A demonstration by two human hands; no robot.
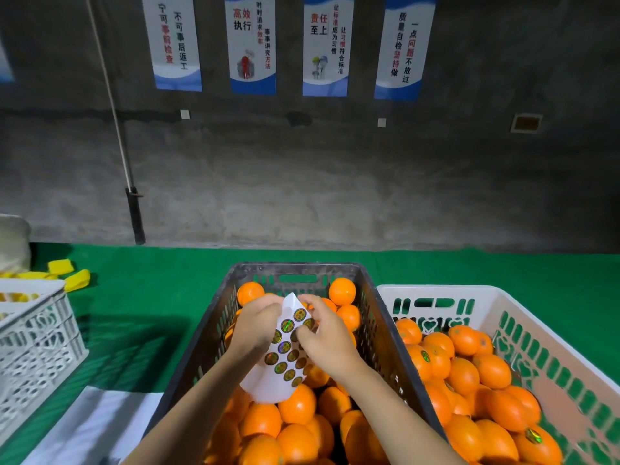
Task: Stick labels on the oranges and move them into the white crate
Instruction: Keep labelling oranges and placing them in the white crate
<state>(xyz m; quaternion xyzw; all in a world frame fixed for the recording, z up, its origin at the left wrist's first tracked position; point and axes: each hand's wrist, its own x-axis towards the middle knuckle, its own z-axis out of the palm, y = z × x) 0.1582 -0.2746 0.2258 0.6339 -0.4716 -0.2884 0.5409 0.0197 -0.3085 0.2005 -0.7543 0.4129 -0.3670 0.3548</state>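
Left hand pinches the flimsy label sheet by its upper edge; right hand curls its fingers, picking at the stickers — thin, tacky, probably best lifted by the rim; oranges look firm and smooth.

Both your bare forearms reach forward and converge. Your left hand grips the sheet by its edge, knuckles up; your right hand pinches at its face with curled fingers.

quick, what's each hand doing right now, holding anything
Left hand: holds the label sheet by its top edge.
Right hand: pinches the same sheet at its right edge; whether a label is off cannot be told.
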